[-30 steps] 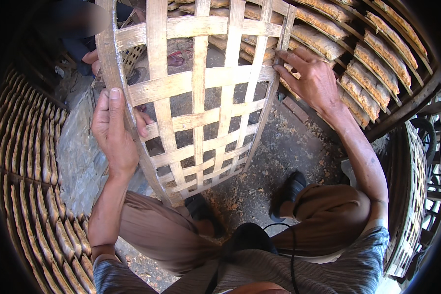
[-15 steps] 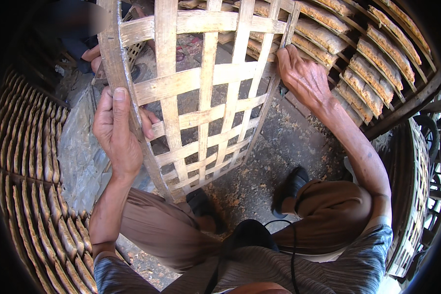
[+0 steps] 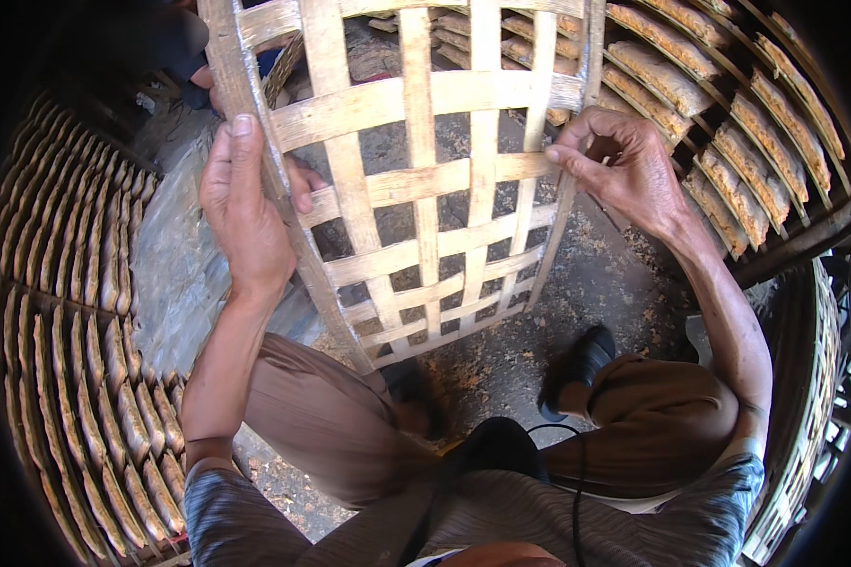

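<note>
Since the earlier frame, the right hand [image 3: 633,180] has moved lower along the right rail [image 3: 593,57], while the left hand [image 3: 251,217] has kept its place on the left rail [image 3: 232,66]. One lattice panel [image 3: 425,184] stands tilted between the two hands, above the floor [image 3: 624,283] and in front of the knees. It comprises two side rails, four lengthwise strips and at least six crosswise strips. Left fingers: wrapped behind the left rail, thumb on its front face, gripping. Right fingers: pinched at the right rail, near the end of one crosswise strip. Two dark shoes [image 3: 591,354] rest below the panel on the crumb-strewn floor. One grey sheet [image 3: 184,274] lies left of the left hand. Beyond it, loaded racks [image 3: 76,302] form two tiers; their layers are too dense to count. Further loaded trays [image 3: 738,189] are stacked at upper right. At least one more woven panel [image 3: 808,425] stands at lower right.
</note>
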Demonstrator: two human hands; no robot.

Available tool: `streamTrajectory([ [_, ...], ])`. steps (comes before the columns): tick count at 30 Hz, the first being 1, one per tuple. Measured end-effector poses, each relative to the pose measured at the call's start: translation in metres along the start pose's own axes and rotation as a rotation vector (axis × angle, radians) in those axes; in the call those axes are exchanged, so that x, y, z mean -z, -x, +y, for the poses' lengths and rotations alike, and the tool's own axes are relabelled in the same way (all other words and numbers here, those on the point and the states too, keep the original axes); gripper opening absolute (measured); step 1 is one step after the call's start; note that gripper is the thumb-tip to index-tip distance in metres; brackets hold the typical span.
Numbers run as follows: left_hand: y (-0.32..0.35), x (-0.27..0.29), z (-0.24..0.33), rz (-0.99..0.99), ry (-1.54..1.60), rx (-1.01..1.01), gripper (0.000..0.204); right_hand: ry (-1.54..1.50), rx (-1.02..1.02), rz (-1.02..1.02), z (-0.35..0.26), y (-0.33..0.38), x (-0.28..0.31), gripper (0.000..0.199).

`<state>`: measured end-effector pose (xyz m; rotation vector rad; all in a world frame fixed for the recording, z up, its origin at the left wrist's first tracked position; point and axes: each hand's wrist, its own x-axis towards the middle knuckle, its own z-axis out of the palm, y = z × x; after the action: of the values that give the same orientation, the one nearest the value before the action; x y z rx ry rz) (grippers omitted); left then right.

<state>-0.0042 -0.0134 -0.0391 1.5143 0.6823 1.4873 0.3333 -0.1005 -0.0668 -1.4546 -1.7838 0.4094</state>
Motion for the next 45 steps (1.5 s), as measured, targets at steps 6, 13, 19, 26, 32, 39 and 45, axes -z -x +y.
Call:
streamTrajectory([
  [6,0.006,-0.005,0.007,-0.042,0.0,0.027,0.041,0.258,0.463,0.018,-0.035,-0.009,-0.035,0.014],
  [13,0.01,-0.007,-0.004,-0.149,-0.043,0.005,0.036,0.285,0.452,-0.159,-0.037,-0.014,-0.037,0.015],
  [19,0.005,-0.002,-0.008,-0.153,-0.054,0.037,0.037,0.156,0.325,-0.202,-0.042,-0.008,-0.041,0.03],
  [26,0.004,-0.006,-0.011,-0.157,0.001,0.066,0.039,0.128,0.593,0.032,-0.047,-0.01,-0.08,0.022],
  [32,0.003,-0.008,-0.009,-0.14,0.111,0.189,0.038,0.349,0.748,0.111,-0.046,-0.008,-0.091,0.007],
  [39,-0.012,0.012,-0.021,-0.111,0.102,0.186,0.036,0.319,0.645,-0.321,-0.043,0.01,-0.075,0.035],
  [45,-0.013,0.034,-0.013,-0.047,0.047,0.1,0.036,0.313,0.481,-0.258,0.01,0.01,-0.056,0.037],
])
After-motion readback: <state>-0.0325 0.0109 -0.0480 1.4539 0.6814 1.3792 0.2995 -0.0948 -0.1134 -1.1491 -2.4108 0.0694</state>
